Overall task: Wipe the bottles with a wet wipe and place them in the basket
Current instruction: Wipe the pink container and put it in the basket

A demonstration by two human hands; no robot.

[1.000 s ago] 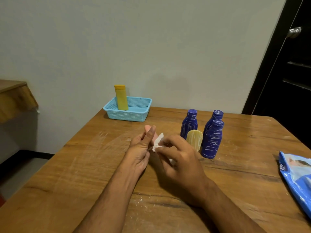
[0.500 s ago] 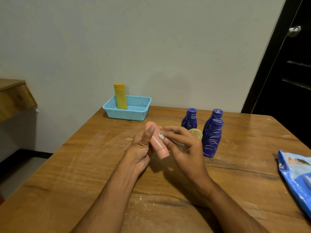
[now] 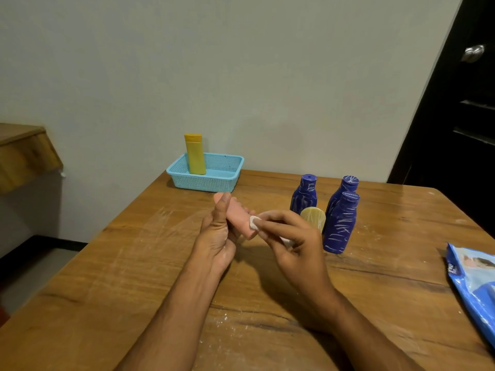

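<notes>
My left hand point(image 3: 216, 236) grips a small pink bottle point(image 3: 239, 219), held tilted above the table. My right hand point(image 3: 292, 243) pinches a folded white wet wipe point(image 3: 254, 223) against the bottle's right side. A light blue mesh basket point(image 3: 214, 180) sits at the table's far edge with a yellow bottle point(image 3: 195, 153) standing upright in it. Three dark blue bottles with white scribbles point(image 3: 340, 223) stand to the right of my hands. A small pale yellow bottle point(image 3: 313, 216) is partly hidden behind my right fingers.
A blue wet-wipe packet point(image 3: 474, 285) lies at the table's right edge. The wooden table point(image 3: 134, 263) shows white scuffs and dust. A dark door point(image 3: 460, 116) is at the right, a wooden shelf point(image 3: 24, 153) at the left.
The pink bottle has come out of my left palm into view. My right hand with the wipe has slid from the bottle's top down along its right side.
</notes>
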